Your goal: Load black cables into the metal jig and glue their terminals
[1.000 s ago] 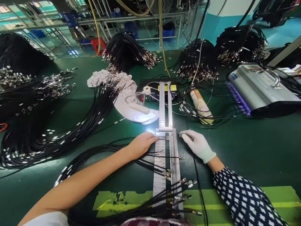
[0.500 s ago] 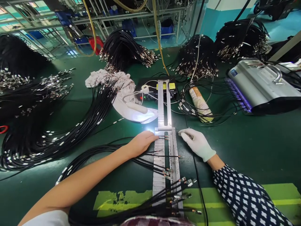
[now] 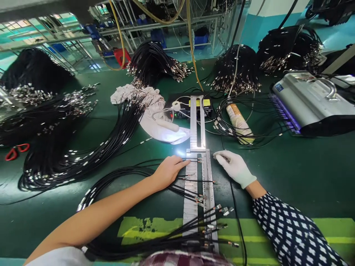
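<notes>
My left hand (image 3: 169,173), bare, lies at the left edge of a slotted metal fixture (image 3: 191,216). Its index finger reaches over the fixture and presses on thin black cables (image 3: 195,160), whose stripped ends cross the slot; the other fingers curl out of sight. Just right of the fixture, my right hand (image 3: 234,168) wears a white glove. Thumb and fingertips are pinched together there, and anything between them is too small to make out. More black cables (image 3: 191,192) lie across the fixture below my left hand. A bundle with metal connectors (image 3: 219,210) rests over its near end.
Black cable heaps (image 3: 154,62) line the back of the green table. A black control box (image 3: 181,111) and a lit white lamp (image 3: 169,133) sit beyond the fixture. At right are a wrapped bottle (image 3: 240,123) and a silver machine (image 3: 313,103). Red-handled scissors (image 3: 12,154) lie left.
The view has shifted slightly, so the table appears farther right. My left index finger now stretches out farther over the cables. My right hand keeps its pinch beside the fixture.
</notes>
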### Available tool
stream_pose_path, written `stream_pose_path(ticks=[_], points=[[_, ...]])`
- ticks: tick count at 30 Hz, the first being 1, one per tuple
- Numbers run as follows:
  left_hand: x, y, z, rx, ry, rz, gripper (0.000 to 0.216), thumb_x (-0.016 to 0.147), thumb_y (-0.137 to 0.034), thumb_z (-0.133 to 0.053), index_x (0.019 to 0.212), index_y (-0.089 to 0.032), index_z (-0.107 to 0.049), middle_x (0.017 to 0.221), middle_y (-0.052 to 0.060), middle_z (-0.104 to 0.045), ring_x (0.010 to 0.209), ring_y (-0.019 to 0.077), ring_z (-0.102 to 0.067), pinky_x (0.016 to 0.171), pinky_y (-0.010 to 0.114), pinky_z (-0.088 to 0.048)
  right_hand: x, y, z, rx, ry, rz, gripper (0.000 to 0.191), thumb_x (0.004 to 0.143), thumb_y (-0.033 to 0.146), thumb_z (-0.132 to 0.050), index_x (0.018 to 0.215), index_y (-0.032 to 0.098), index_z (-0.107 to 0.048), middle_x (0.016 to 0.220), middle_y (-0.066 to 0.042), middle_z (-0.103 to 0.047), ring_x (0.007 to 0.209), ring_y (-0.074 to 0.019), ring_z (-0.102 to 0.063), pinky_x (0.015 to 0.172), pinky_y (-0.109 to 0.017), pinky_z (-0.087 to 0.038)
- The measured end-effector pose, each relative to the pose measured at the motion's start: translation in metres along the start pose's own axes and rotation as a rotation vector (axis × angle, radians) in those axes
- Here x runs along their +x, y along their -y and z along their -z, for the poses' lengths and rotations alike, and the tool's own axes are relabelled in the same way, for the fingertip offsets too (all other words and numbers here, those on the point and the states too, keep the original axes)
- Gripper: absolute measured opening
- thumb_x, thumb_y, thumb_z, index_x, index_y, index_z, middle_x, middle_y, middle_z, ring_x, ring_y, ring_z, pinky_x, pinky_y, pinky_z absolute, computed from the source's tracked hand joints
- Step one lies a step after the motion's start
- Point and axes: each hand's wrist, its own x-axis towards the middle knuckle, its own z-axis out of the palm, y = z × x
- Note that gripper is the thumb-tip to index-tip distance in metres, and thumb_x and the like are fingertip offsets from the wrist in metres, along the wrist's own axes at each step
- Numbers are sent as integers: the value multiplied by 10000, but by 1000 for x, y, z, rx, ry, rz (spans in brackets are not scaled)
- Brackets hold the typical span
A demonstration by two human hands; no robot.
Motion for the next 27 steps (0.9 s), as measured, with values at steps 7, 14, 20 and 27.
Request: stream_pose_path(ticks=[7,14,20,27], points=[[-16,-15,24,-361,151,212,139,936,-285,-587,1039,-195,-564,913,14,-588,857,174,-543,797,310,-436,0,1,-1,-26,-24,25,261,919,401,-515,952,243,-720,999,-42,-761,941,-237,-694,869,-385,-538],[-26,-20,25,-325,139,88,66,956,-260,-563,991,-209,-584,1041,43,-575,987,195,-522,895,327,-417,0,0,-1,-13,-28,8,258,914,395,-516,950,241,-720,1007,-43,-761,950,-235,-696,882,-386,-536],[-28,-2,29,-424,-4,182,111,980,-200,-492,886,-193,-551,884,12,-569,848,153,-526,784,273,-429,0,0,-1,-6,-21,10,253,922,394,-510,951,248,-714,1011,-34,-760,960,-231,-691,886,-382,-525],[-22,13,21,-43,-50,85,116,998,-196,-431,1027,-174,-541,1039,77,-587,992,218,-506,885,369,-410,0,0,0,1,-10,4,250,927,411,-515,956,256,-709,1016,-29,-758,962,-233,-691,889,-380,-523]])
